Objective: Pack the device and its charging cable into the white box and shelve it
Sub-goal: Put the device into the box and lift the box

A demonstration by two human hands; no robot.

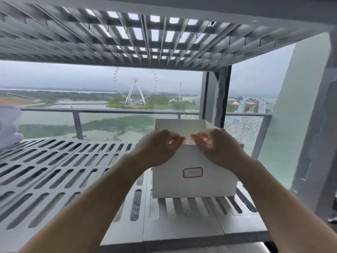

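Observation:
The white box (193, 185) stands upright on the right side of the grey slotted shelf (54, 170), with a red-framed label (192, 172) on its near face. Its top is open and I cannot see what is inside. My left hand (156, 148) and my right hand (217, 148) both rest on the near top rim, fingers curled over the edge, fingertips almost meeting at the middle. The device and the charging cable are not visible.
Another grey grid shelf (145, 33) hangs close above. A dark upright post (217, 99) stands just behind the box, and a frame post (313, 125) at the right. Something white and soft (9, 125) sits at the shelf's far left. Window glass lies behind.

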